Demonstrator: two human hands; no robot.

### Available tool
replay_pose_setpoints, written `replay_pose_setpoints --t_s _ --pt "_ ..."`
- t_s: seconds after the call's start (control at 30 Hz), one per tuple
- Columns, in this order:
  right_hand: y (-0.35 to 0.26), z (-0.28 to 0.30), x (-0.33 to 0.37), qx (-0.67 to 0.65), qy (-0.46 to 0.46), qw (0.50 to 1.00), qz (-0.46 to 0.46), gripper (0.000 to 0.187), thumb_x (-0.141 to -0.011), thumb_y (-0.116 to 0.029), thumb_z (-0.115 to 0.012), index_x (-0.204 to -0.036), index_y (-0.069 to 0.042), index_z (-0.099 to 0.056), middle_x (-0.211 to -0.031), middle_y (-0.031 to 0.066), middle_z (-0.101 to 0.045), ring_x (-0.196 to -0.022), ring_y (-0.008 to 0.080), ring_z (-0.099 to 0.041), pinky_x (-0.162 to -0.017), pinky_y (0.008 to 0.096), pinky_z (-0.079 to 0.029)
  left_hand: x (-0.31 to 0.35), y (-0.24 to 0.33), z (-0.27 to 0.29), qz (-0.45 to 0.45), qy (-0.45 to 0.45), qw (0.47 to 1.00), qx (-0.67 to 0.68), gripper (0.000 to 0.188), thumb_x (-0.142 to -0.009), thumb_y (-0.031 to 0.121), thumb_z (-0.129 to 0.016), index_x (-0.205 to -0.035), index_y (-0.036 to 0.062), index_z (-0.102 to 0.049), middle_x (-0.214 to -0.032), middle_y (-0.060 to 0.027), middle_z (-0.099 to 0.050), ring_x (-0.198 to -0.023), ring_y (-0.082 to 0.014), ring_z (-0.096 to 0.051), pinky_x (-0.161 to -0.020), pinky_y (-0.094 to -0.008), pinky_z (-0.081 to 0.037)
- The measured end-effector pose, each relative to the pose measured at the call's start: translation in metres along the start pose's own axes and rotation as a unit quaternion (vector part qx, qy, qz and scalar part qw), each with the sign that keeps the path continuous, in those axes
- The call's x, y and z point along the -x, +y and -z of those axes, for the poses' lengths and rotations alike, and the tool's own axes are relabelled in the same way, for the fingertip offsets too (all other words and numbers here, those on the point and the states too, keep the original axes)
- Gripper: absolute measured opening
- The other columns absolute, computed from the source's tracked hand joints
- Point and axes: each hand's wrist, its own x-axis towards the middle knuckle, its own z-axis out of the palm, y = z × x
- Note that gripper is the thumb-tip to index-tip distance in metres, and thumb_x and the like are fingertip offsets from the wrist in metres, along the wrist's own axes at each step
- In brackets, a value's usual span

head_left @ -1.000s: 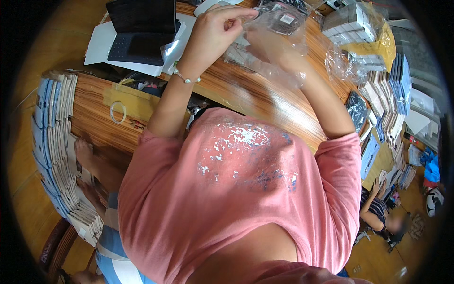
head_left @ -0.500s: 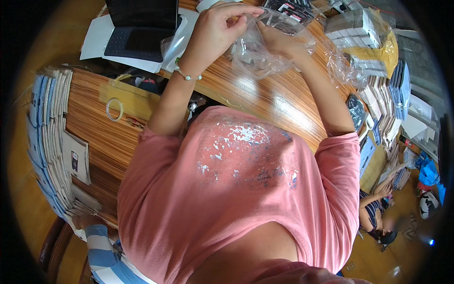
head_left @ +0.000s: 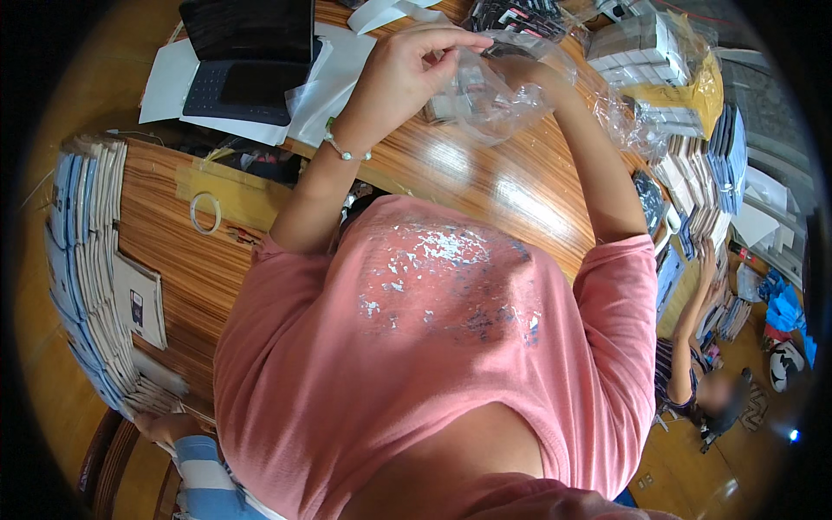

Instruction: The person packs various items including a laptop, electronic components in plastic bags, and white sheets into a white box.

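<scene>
My left hand (head_left: 407, 76) pinches the edge of a clear plastic bag (head_left: 498, 121) between thumb and forefinger, above the wooden table. A beaded bracelet circles the wrist. My right hand (head_left: 530, 76) reaches into the crumpled bag, and the film covers its fingers, so I cannot tell what they hold. Something small and pale shows through the bag near my left fingertips, too blurred to name. Just beyond the hands lies a pile of black packages (head_left: 516, 19) with small labels.
A dark laptop (head_left: 247, 82) rests at the left on white sheets. White boxes in plastic (head_left: 637, 54) stand at the far right, above stacked folded garments (head_left: 693, 165). More folded stacks (head_left: 82, 260) line the left side. Another person (head_left: 680, 368) works at the right.
My right hand has moved deeper into the bag, away from the black packages. The bag has opened out and shifted slightly right. The other person at the right has stretched an arm toward the stacks.
</scene>
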Motion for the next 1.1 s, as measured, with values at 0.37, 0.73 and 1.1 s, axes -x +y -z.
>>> replay_pose_setpoints --t_s 0.37,0.73,1.1 --pt "0.006 -0.005 -0.023 0.006 0.002 1.000 -0.019 0.031 -0.077 -0.006 -0.051 -0.106 0.001 -0.054 -0.097 0.0197 -0.060 -0.092 0.0313 -0.058 -0.078 0.0395 -0.045 -0.001 -0.003 0.000 -0.021 0.020 1.000 0.010 0.024 -0.082 0.000 -0.051 -0.101 0.0071 -0.064 -0.092 -0.0057 -0.064 -0.080 -0.0121 -0.060 -0.069 -0.0214 -0.046" --pt "-0.014 0.001 -0.022 0.039 -0.053 0.998 0.014 0.030 -0.078 -0.007 -0.050 -0.107 -0.001 -0.055 -0.096 0.0179 -0.061 -0.091 0.0313 -0.058 -0.077 0.0397 -0.045 0.000 -0.008 0.012 0.007 0.030 0.999 0.018 0.021 -0.085 0.004 -0.052 -0.103 0.0054 -0.062 -0.100 -0.0046 -0.064 -0.088 -0.0097 -0.059 -0.076 -0.0198 -0.046" --pt "-0.052 -0.015 0.019 -0.068 -0.059 0.995 0.051 0.024 -0.081 -0.017 -0.049 -0.096 -0.001 -0.059 -0.094 0.0205 -0.060 -0.089 0.0316 -0.060 -0.077 0.0393 -0.046 0.007 -0.002 0.000 0.043 -0.021 0.997 0.059 0.022 -0.084 0.003 -0.052 -0.103 0.0057 -0.063 -0.098 -0.0040 -0.064 -0.087 -0.0096 -0.059 -0.074 -0.0200 -0.046"
